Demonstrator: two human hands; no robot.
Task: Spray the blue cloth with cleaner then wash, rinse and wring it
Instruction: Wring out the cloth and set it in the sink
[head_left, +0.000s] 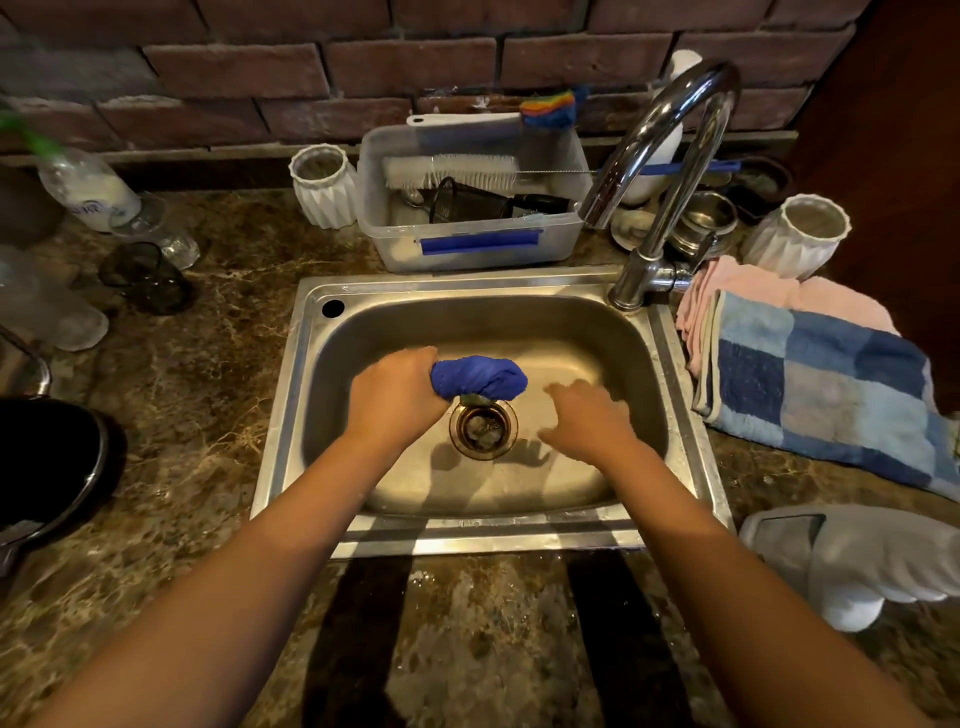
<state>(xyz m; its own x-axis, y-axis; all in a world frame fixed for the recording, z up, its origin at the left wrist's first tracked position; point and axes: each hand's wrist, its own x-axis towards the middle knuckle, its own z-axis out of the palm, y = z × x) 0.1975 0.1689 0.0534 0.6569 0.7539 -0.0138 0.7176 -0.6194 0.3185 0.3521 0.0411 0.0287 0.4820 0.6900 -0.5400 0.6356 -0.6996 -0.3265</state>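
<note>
— Blue cloth (479, 378) is sitting bunched into a roll over the sink (291, 415) drain, isn't it?
— Yes, its long axis is running left to right; the left hand (396, 396) is clenching its left end.
— And the right hand (584, 418)?
— Hanging just beside the free right end, blurred, fingers looking loose, gripping nothing; it's likely reaching to twist

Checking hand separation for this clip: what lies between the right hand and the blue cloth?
In the head view, only bare sink bottom separates the right hand from the blue cloth; the drain sits just below.
</note>
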